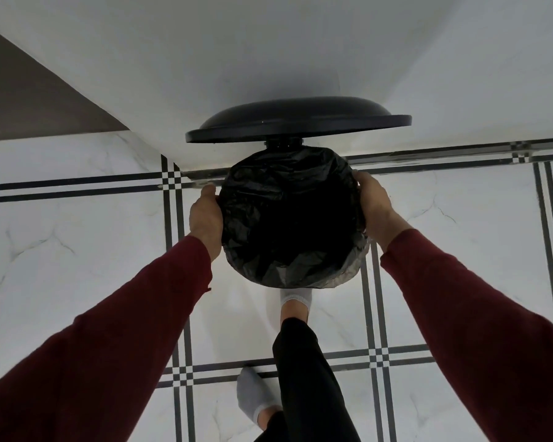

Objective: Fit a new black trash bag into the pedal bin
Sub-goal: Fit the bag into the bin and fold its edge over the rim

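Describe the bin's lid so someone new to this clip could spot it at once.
Start at the white wall beyond the tiled floor. The bin stands against it, lined with a black bag, a hand on each side. The lid is the smooth dark disc tipped up just above the crinkled bag.

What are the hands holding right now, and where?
Both the left hand and right hand grip the black trash bag at opposite sides of the bin's rim.

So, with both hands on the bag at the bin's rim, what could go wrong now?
The lid stands open, probably held by the foot near the bin's base; if that foot lifts, it may drop on the left hand and right hand. The thin trash bag could tear or slip off the rim.
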The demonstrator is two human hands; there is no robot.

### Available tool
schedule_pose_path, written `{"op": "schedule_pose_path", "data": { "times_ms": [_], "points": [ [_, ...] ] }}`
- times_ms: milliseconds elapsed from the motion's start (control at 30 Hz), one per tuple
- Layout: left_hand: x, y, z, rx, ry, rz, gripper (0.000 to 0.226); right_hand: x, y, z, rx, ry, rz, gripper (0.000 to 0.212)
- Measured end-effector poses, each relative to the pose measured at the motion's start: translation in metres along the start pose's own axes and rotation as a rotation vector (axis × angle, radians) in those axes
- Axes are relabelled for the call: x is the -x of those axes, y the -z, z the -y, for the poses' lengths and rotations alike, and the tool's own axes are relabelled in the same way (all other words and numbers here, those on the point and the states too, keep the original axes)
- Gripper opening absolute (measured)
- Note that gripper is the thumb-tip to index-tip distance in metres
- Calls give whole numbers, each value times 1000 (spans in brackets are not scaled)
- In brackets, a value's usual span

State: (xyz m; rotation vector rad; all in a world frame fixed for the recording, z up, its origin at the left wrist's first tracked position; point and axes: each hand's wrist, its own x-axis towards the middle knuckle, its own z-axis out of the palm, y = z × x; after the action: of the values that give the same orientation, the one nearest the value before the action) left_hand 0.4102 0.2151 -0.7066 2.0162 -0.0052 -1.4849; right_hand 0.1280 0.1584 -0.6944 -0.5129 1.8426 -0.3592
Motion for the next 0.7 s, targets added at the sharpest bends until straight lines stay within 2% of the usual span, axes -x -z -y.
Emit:
{"op": "schedule_pose_path", "data": {
  "times_ms": [100,200,333,467,633,700],
  "points": [
    [-2,-1,1,-28,-37,-19,43,-8,-1,-4,-134,36,56,34],
    [-6,-1,2,-76,-131,-48,36,-8,-5,0,-183,-13,5,41],
    [-13,-2,1,-71,-77,-20,31,2,-11,5,-104,-47,-61,39],
    [-15,-1,-1,-130,-102,11,32,3,-12,9,42,35,-99,40],
    [-19,1,-5,-320,-227,45,27,-4,-14,10,-216,-90,-33,28],
    [-23,3,-5,-291,-204,70,29,-6,-15,12,-202,-75,-21,19]
  ]
}}
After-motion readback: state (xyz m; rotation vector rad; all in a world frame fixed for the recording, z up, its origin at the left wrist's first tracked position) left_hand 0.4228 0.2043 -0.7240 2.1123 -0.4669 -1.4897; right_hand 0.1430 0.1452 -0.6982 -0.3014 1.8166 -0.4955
